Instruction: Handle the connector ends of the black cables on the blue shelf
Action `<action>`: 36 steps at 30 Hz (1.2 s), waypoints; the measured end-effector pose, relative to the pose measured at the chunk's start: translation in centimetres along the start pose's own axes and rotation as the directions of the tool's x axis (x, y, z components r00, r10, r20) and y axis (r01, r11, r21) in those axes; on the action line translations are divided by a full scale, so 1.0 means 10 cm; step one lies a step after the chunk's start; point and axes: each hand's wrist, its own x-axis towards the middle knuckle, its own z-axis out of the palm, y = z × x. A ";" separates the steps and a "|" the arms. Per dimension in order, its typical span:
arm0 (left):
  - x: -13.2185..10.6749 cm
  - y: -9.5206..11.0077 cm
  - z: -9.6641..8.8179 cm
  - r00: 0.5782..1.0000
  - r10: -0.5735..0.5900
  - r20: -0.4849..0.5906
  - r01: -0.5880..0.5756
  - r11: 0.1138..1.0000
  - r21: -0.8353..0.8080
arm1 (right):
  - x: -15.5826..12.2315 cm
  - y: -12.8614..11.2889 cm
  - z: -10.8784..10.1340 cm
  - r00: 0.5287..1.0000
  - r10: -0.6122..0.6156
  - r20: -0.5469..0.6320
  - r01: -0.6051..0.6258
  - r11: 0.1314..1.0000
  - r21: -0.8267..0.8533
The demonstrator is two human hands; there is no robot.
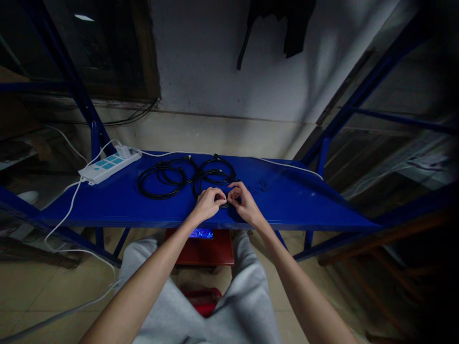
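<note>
Both hands meet near the front edge of the blue desk, knuckles almost touching. The left hand and the right hand each pinch a short stretch of black cable between thumb and curled fingers. That held stretch runs left to right, along the desk's length. The rest of the cable lies flat in a loose coil just behind the hands. A second cable coil rests beside it to the left, so the pair stretches sideways. A white power strip lies angled at the far left corner.
</note>
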 end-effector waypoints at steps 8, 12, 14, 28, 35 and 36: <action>0.01 0.02 0.01 1.000 -0.009 -0.022 0.010 0.999 0.049 | -0.01 -0.05 -0.01 1.000 0.002 0.010 -0.002 1.000 0.027; 0.01 0.01 0.01 0.998 -0.052 -0.035 0.054 0.997 0.060 | -0.02 0.00 -0.01 1.000 -0.014 -0.006 0.014 1.000 -0.007; 0.02 0.00 0.02 0.997 -0.056 -0.043 0.059 0.996 0.063 | -0.01 0.02 -0.02 0.999 -0.037 -0.010 0.037 0.999 -0.009; 0.07 -0.11 0.06 0.998 0.048 -0.042 -0.047 0.999 0.015 | 0.01 0.03 -0.04 0.999 -0.031 -0.017 0.032 0.998 0.053; 0.06 -0.12 0.07 0.996 0.091 -0.008 -0.091 0.996 -0.023 | 0.01 0.02 -0.04 0.999 -0.022 -0.026 0.024 0.997 0.073; 0.06 -0.12 0.08 0.996 0.092 -0.006 -0.092 0.995 -0.027 | 0.00 0.01 -0.04 0.999 -0.018 -0.029 0.020 0.997 0.076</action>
